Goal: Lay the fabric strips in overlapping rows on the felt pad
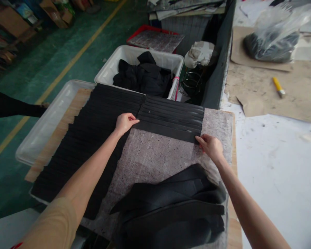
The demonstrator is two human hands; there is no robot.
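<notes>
My left hand (pixel 125 123) pinches the left end of a flat black strip (pixel 168 132), and my right hand (pixel 209 144) pinches its right end. This strip lies at the near edge of a row of overlapping black strips (pixel 171 110) on a speckled grey board (pixel 150 152). A longer column of the same strips (pixel 85 138) covers the left side, passing under my left forearm. Nearest to me is a loose heap of black pieces (pixel 171 211) on the board.
White bins stand beyond and left of the board, one bin (pixel 106 71) holding black pieces. On the right, a white table (pixel 280 162) carries a yellow-handled tool (pixel 278 87), cardboard and a plastic bag of dark pieces (pixel 274 41). Another person's dark-clad limb (pixel 12 103) shows at left.
</notes>
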